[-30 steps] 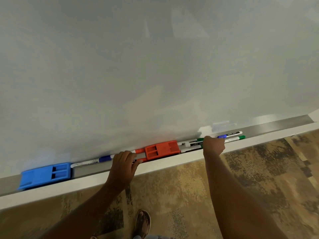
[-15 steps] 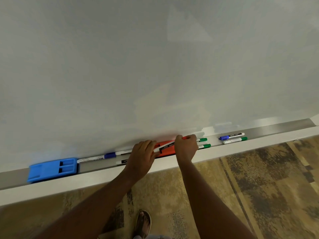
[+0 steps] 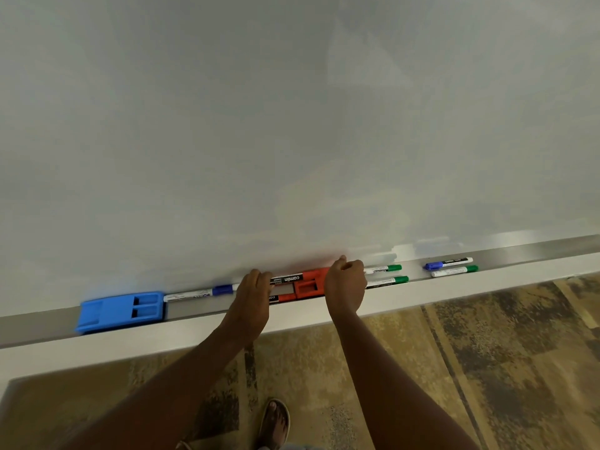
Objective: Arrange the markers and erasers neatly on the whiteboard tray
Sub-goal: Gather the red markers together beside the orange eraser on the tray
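Note:
A marker with a black label (image 3: 287,279) lies level across the top of the red eraser (image 3: 308,287). My right hand (image 3: 345,284) is closed on its right end and my left hand (image 3: 255,293) has its fingers curled at its left end. Another marker (image 3: 274,298) pokes out under my left hand, in front of the eraser. A blue eraser (image 3: 120,311) sits at the tray's left, with a blue-capped marker (image 3: 198,292) beside it. Two green-capped markers (image 3: 386,276) lie right of my right hand. Farther right are a blue marker (image 3: 448,264) and a green marker (image 3: 454,271).
The metal tray (image 3: 526,251) runs along the foot of the whiteboard (image 3: 292,125), with a white ledge (image 3: 487,284) in front of it. Below is patterned brown flooring (image 3: 487,368) and my sandalled foot (image 3: 276,423).
My right hand picked up a marker near the green ones, carried it left, and now holds it flat over the red eraser. My left hand slid right to meet its left end.

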The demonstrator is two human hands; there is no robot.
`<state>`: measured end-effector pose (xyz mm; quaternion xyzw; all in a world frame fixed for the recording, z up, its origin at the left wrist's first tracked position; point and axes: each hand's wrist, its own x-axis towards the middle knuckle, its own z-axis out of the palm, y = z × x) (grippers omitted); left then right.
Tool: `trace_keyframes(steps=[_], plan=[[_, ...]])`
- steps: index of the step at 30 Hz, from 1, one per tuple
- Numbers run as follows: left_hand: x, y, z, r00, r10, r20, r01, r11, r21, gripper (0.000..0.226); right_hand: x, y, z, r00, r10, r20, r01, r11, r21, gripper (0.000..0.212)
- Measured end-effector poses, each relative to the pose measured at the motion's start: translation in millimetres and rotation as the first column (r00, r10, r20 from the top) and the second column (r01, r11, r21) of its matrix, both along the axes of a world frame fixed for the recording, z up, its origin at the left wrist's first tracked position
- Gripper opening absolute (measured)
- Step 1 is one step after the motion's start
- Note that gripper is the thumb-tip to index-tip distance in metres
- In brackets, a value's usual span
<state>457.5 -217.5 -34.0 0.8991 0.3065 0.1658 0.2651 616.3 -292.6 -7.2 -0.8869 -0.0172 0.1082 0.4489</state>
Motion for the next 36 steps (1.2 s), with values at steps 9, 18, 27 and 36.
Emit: trace_keyframes(steps=[9,18,27,36], plan=[[-26,6,-6,0.98,0.07,-0.184,-0.069,0.998,0.015,0.023,-5,-14,-13,0.999,0.033,0.021,-0.031,0.996,-0.084,0.023],[-32,12,-10,0.957,0.096,-0.274,-0.091,0.995,0.029,0.024,-4,-24,-19,0.998,0.058,0.035,-0.052,0.989,-0.139,0.023],[-26,16,-18,0.915,0.095,-0.391,-0.048,0.99,0.13,0.029,1,-28,-19,0.996,0.075,0.057,-0.064,0.983,-0.175,0.02],[-25,18,-18,0.921,0.104,-0.375,-0.055,0.989,0.139,0.023,0,-30,-22,0.989,0.129,0.073,-0.113,0.976,-0.186,0.019]])
